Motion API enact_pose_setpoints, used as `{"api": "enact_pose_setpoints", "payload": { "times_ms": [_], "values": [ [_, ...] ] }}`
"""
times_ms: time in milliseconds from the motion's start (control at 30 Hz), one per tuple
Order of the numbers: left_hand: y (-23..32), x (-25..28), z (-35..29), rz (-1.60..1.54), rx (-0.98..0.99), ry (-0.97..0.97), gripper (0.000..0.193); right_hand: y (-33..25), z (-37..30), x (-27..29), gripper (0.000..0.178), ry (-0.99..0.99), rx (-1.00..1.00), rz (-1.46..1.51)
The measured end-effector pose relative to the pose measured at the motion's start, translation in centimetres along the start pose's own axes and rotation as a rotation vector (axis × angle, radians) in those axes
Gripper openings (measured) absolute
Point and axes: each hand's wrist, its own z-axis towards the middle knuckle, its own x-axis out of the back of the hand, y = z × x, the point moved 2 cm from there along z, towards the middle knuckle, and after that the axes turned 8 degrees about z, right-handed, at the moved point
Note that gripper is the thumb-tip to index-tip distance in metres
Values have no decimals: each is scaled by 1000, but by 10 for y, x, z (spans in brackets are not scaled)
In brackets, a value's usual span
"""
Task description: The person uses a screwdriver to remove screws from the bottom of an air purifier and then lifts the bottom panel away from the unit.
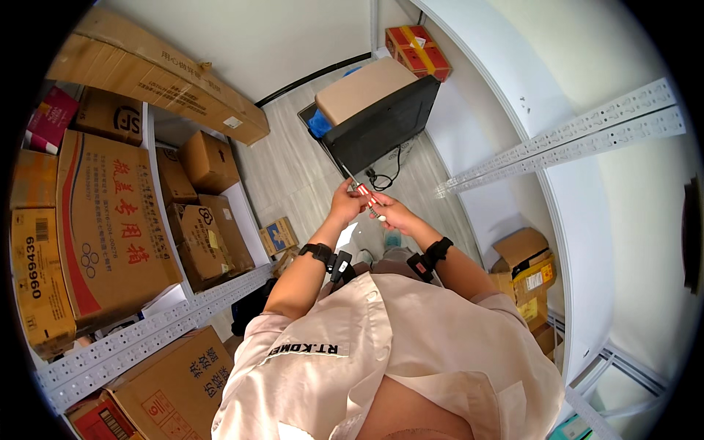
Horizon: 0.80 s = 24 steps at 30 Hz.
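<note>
Screwdriver (368,195) slants between left-hand fingers (358,202) grasping its middle and right-hand fingers (383,208) grasping its near end.

My left grip (347,202) closes around a slim tool with a red-and-white handle and a thin metal shaft (364,191), which slants up to the left; my right grip (394,213) pinches its white lower end. Beyond the shaft, a flat black rectangular panel (381,121) leans beside a plain brown cardboard box (367,89), with a thin black cable (382,178) on the pale grey floor (282,169). Brown printed cartons (117,227) fill the white metal shelving (180,312) at my left.
</note>
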Motion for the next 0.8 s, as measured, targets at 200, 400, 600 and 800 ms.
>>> {"api": "enact_pose_setpoints", "payload": {
  "times_ms": [200, 400, 600, 800],
  "values": [
    [-2, -1, 4, -57, -13, 28, 88, 2, 4, 9, 46, -51, 1, 23],
    [1, -3, 3, -19, -33, 34, 89, 2, 6, 12, 46, -89, -34, 51],
    [3, -3, 4, -39, 8, 12, 87, -3, 7, 12, 49, -67, 11, -22],
    [5, -5, 3, -91, 16, -16, 85, -16, -9, 1, 53, 70, 240, -249]
  ]
}}
